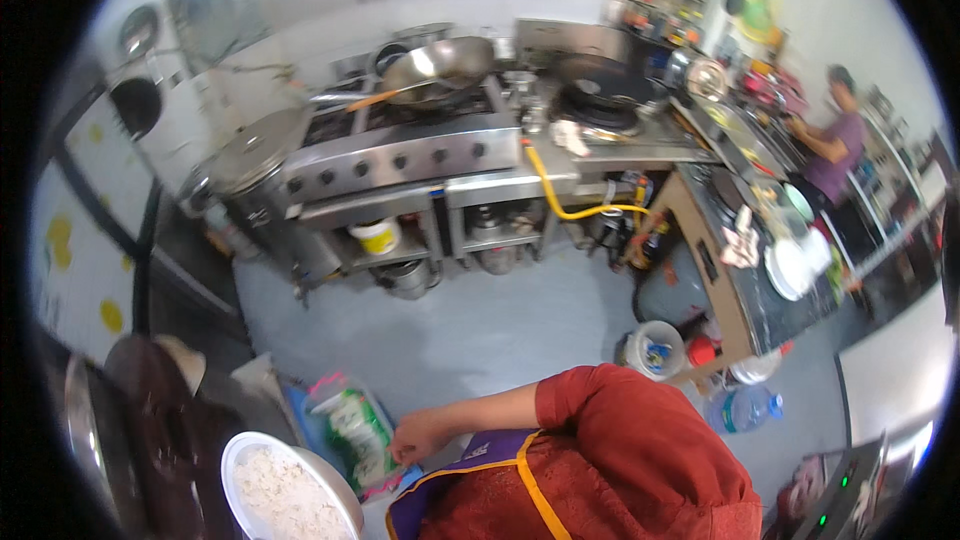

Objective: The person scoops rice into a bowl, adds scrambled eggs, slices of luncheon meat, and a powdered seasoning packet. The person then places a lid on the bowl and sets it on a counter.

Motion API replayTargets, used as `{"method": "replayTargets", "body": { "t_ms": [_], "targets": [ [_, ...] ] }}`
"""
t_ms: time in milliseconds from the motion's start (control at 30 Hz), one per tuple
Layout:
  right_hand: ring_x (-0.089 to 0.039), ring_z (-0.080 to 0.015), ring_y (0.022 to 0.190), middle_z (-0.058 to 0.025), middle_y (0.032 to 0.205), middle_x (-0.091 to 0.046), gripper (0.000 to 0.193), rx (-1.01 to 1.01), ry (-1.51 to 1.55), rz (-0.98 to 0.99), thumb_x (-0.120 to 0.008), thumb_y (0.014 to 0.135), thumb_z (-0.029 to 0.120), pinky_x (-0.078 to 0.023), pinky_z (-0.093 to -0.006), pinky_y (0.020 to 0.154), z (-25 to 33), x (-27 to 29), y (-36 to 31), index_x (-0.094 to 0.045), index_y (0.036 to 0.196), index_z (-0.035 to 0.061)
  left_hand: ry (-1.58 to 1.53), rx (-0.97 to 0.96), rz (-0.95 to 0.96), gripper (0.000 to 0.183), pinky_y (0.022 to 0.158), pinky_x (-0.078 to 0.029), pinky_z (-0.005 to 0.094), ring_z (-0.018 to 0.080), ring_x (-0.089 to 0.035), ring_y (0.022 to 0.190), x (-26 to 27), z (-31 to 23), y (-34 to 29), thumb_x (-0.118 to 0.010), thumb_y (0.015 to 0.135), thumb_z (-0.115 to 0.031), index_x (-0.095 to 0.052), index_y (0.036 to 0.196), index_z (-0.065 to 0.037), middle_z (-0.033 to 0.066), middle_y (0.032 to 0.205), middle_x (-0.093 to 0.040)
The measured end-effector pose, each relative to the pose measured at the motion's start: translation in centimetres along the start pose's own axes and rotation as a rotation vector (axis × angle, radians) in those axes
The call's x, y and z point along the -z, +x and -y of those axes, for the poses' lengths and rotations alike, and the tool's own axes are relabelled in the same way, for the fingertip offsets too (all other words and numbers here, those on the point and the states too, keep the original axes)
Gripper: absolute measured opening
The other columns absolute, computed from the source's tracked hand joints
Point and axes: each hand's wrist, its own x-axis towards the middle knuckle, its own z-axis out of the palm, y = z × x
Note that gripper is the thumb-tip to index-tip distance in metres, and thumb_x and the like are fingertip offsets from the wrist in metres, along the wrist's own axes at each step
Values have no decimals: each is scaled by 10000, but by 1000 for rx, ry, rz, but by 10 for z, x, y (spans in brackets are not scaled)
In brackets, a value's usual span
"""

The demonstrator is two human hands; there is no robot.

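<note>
Right hand (413,437) hangs low at the end of a bare forearm that crosses to the left out of the red sleeve (565,402). Fingers look loosely bent and point down; small and blurred, so can't tell how far open they are or if they grip anything. Left hand out of frame, state unknown; can't tell if it supports the bowl.

Green-white bag (358,437) sits just left of the right hand and a touch ahead of it, lying in a pale tub (378,408) with pink bits at its edge. Bag's long axis runs mostly away from the body, near end angled a bit to the right, so its right long side faces the fingers. Fingertips overlap that side in view; touching or just above, can't tell. Of the two hands, only the right can be placed, and it is right by the bag.

White bowl (337,477) is left of the right hand and closer to the camera side, mouth up, with white rice (283,495) in it. Bowl covers part of the area on the near side of the bag; the two look apart in depth. Dark brown thing (150,410) further left, past the bowl, kind unclear. Purple apron (478,453) just right of the right hand. Range (400,162) with a wok (450,62) well ahead of the hand, bottle (745,408) well off to its right
</note>
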Motion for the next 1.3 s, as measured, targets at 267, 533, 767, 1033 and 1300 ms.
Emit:
{"method": "replayTargets", "body": {
  "t_ms": [267, 533, 767, 1033, 1300],
  "targets": [
    [-671, -226, 794, -118, 896, -693, 289, -612, 40, -846, -604, 889, 286, -523, -356, 734, -112, 101, -284, -643, 1076, 70, 521, -175, 633, 571, 997, -426, 492, 343, -474, 1208, -161, 109, 19, -522, 957, -265, -319, 1414, 12, 214, 1405, -393],
    [-668, -275, 813, -137, 889, -692, 231, -1088, -335, -1544, -633, 853, 283, -527, -376, 754, -219, 232, -694, -688, 965, 88, 113, 593, 514, 730, 1108, -279, 467, 333, -361, 1317, -460, 286, -86, -523, 888, -514, -330, 1429, -64, 120, 1461, -361],
    [-616, -338, 988, -181, 1096, -616, 440, -2020, -592, -1463, -663, 790, 393, -499, -428, 838, -299, 311, -1083, -641, 1086, 68, 312, 891, 553, 728, 1074, -335, 491, 339, -387, 1301, -601, 418, -169, -460, 916, -530, -303, 1438, -48, 155, 1430, -391],
    [-579, -409, 1069, -272, 1179, -579, 883, -2273, -428, -882, -691, 667, 642, -470, -468, 916, -365, 309, -1205, -440, 1357, 152, 104, 876, 772, 728, 1061, -371, 468, 356, -451, 1263, -644, 473, -201, -434, 908, -529, -321, 1425, -28, 193, 1409, -415],
    [-625, -326, 970, -202, 999, -644, 559, -2142, -731, -795, -718, 754, 358, -512, -461, 776, -293, 321, -1246, -554, 1164, 17, 11, 1080, 592, 627, 1112, -302, 419, 322, -410, 1303, -629, 447, -198, -422, 954, -410, -321, 1412, 7, 193, 1426, -400]
  ]
}}
